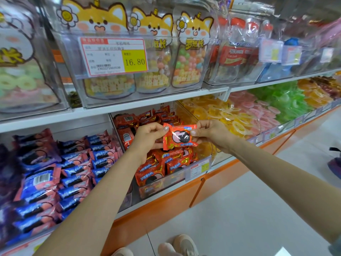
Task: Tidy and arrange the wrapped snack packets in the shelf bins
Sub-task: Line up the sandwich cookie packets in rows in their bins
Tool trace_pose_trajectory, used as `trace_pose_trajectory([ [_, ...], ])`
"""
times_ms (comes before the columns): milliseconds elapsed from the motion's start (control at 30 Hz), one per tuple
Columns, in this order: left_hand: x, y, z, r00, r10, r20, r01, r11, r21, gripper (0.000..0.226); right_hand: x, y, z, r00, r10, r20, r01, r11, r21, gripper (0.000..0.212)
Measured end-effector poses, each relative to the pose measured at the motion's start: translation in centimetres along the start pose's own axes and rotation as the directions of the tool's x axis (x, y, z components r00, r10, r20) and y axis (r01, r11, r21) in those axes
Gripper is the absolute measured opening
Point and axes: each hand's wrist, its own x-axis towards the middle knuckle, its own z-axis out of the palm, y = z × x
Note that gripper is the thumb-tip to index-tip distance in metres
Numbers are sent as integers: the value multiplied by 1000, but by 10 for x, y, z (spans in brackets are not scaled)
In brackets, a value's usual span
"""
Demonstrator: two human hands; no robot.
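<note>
I hold one red-orange wrapped snack packet with a dark cookie picture up in front of the shelf. My left hand pinches its left edge and my right hand pinches its right edge. Both hands hover over a clear bin on the lower shelf, filled with several matching red packets. More red packets lie at the back of that bin, some turned with barcodes up.
Left of the red bin lies a bin of blue and pink cookie packets. To the right are bins of yellow, pink and green ring candies. The upper shelf carries clear jars with a 16.80 price tag. An orange shelf base meets grey floor.
</note>
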Motion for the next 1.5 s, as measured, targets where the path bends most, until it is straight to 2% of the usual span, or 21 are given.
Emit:
trace_pose_trajectory([
  [233,-2,1,3,999,19,-47,-17,999,39,23,-1,-4,0,996,-69,50,69,998,-1,22],
  [367,0,-2,2,999,-9,-48,9,1000,4,21,-2,3,10,998,-58,-23,58,998,17,23],
  [433,1,-3,2,996,3,-90,-2,1000,10,20,-2,5,13,1000,10,0,-9,993,114,17],
  [500,1,-4,1,991,18,-131,-18,1000,8,21,-3,4,14,993,77,87,-94,974,206,22],
  [567,1,-5,0,989,33,-145,-32,999,8,21,-4,2,14,989,102,105,-124,964,233,23],
  [767,0,-5,4,997,12,-77,-13,1000,-5,20,-1,1,12,993,77,-85,-39,923,382,11],
  [833,1,-5,6,997,-10,-75,9,1000,-13,19,-1,1,16,996,68,-51,-35,874,485,14],
  [900,1,-5,6,997,-20,-69,18,999,-31,18,-3,2,22,998,62,-7,-51,869,492,21],
  [967,1,-4,6,999,3,-50,-3,1000,-3,15,-2,-1,21,998,42,-42,-21,914,406,20],
  [1033,2,-5,2,991,117,-68,-104,979,178,6,0,-9,12,991,-17,-134,54,958,282,19],
  [1100,5,-10,-4,958,281,-55,-213,829,517,14,5,-21,-1,962,-123,-242,141,988,60,24],
  [1167,5,-15,-9,941,335,52,-261,620,740,31,12,-30,-12,941,-212,-263,147,958,-246,26],
  [1200,5,-17,-9,944,310,109,-269,535,801,39,16,-32,-14,948,-233,-217,124,898,-422,27],
  [1233,4,-18,-9,951,268,156,-268,457,848,46,21,-31,-16,960,-233,-153,98,795,-598,36],
  [1300,4,-20,-8,958,190,215,-266,309,913,57,32,-27,-15,980,-200,23,128,532,-837,49],
  [1400,5,-21,-7,961,131,242,-265,203,943,66,44,-14,-3,973,-48,226,230,294,-928,40],
  [1500,5,-23,-9,964,112,242,-259,178,949,67,54,2,4,958,79,275,259,174,-950,37],
])
